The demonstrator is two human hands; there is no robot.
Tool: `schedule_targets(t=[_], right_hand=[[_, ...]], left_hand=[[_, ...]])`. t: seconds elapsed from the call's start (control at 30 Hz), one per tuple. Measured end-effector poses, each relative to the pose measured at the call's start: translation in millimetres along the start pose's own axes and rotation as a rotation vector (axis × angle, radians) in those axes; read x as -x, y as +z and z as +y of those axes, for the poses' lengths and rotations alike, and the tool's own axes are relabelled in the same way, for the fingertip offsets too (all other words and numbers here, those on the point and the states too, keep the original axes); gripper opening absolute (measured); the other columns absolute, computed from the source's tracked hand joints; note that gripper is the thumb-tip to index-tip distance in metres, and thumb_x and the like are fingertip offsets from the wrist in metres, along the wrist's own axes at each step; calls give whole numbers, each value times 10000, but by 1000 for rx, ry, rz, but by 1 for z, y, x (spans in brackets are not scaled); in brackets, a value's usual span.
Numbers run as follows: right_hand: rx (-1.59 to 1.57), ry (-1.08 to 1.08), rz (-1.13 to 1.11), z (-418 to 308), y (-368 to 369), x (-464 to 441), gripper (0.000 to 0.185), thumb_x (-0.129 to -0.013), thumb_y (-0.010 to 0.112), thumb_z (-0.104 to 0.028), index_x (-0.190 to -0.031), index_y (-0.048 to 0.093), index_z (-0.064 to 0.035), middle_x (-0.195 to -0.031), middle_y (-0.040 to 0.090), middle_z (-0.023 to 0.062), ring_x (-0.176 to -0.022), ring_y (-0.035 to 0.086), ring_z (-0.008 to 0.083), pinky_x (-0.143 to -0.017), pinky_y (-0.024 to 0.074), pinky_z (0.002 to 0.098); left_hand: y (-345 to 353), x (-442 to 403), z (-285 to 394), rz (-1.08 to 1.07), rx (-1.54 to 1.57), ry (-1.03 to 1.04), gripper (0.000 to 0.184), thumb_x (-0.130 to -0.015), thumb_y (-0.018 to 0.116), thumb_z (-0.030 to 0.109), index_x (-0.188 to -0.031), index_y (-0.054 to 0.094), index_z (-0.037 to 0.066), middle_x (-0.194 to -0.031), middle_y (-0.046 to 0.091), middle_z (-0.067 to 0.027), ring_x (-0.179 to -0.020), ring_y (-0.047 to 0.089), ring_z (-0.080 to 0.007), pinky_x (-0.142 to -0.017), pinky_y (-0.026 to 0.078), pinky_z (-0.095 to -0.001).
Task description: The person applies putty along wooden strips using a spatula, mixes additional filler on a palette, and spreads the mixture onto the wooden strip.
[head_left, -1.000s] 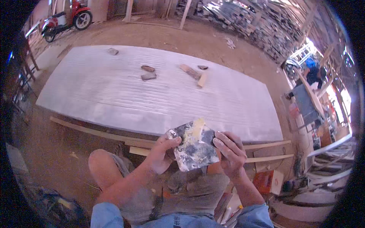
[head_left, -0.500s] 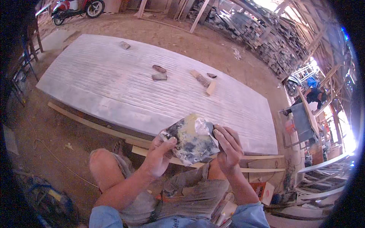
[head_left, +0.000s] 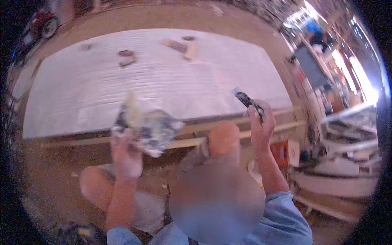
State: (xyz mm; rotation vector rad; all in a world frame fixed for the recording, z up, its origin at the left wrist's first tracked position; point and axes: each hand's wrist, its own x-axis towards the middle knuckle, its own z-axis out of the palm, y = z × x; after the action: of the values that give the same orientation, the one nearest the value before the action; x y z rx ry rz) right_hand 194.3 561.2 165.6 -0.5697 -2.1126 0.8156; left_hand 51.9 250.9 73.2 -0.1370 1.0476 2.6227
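My left hand is closed around the lower left edge of a thin, putty-smeared board, stained black, white and yellowish. The board is tilted above my lap, near the front edge of a large whitish grooved panel. Off to the right, my right hand pinches a small dark flat scraper with a pale, translucent-looking tip. The scraper points up and left over the panel's near right part, apart from the board. Motion blur hides fine detail on both held things.
On the panel lie a wooden block with a dark strip and several small dark scraps. Timber strips run under its near edge. A box stands right of my knee. A person is at the far right.
My hands have moved apart: the right has drawn away rightward and up with the scraper, while the left carries the board leftward. The view has swung to the right.
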Motion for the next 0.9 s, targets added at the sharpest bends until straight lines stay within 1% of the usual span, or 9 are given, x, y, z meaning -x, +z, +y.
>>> schedule_targets(t=[0.17,0.27,0.33,0.47,0.53,0.67,0.73,0.87,0.9], right_hand=[[310,295,-72,131,-69,62,140,-905,641,-91,-1033,666,-42,-843,653,70,-739,598,144,-692,474,299],[444,210,-151,220,-81,127,173,-887,645,-129,-1046,668,-65,-879,692,148,-803,671,291,-732,514,405],[662,482,-458,243,-72,148,223,-884,629,-155,-1080,670,-59,-984,697,192,-913,665,389,-815,512,472],[678,649,-574,305,-31,177,247,-907,585,-197,-1107,703,-115,-950,699,194,-902,673,381,-803,514,469],[292,440,-474,369,-3,200,246,-874,608,-193,-1086,711,-125,-944,701,195,-890,672,393,-816,519,484],[403,514,-585,386,29,180,238,-847,621,-155,-1062,717,-118,-955,705,188,-871,677,389,-816,526,480],[452,421,-714,429,53,189,251,-824,620,-130,-1056,714,-111,-947,709,182,-865,684,367,-827,533,449],[173,387,-604,447,66,204,249,-792,626,-122,-1021,724,-112,-903,713,170,-857,691,344,-828,538,426],[111,610,-684,449,67,205,252,-775,634,-120,-1008,729,-114,-893,714,167,-868,693,336,-827,538,422]], left_hand=[[-19,-6,13,3,-38,56,427,-932,619,214,-1313,507,57,-1242,604,-97,-1142,586,-263,-971,491,-441],[-34,-19,12,52,-127,39,510,-934,616,183,-1391,433,49,-1290,572,-101,-1198,556,-265,-1027,451,-438],[-45,-31,9,112,-207,37,512,-942,611,195,-1395,431,40,-1307,566,-103,-1201,555,-271,-1027,449,-438],[-74,-39,11,51,-335,51,493,-969,589,238,-1390,450,23,-1350,556,-110,-1219,551,-263,-1026,448,-427],[-50,-36,6,105,-230,-15,494,-985,566,263,-1402,452,24,-1367,553,-119,-1230,548,-260,-1039,439,-417],[-26,-26,2,248,-322,6,507,-987,558,261,-1418,437,22,-1380,545,-123,-1241,542,-269,-1043,440,-422],[-17,-23,-1,114,-366,-3,492,-987,556,251,-1409,446,23,-1374,550,-119,-1238,545,-270,-1031,455,-415],[-23,-30,5,117,-296,-78,482,-984,555,236,-1400,450,18,-1369,555,-116,-1228,554,-266,-1018,471,-408],[-23,-29,6,106,-312,-92,481,-983,556,234,-1398,450,15,-1369,555,-116,-1222,559,-263,-1016,473,-404]])
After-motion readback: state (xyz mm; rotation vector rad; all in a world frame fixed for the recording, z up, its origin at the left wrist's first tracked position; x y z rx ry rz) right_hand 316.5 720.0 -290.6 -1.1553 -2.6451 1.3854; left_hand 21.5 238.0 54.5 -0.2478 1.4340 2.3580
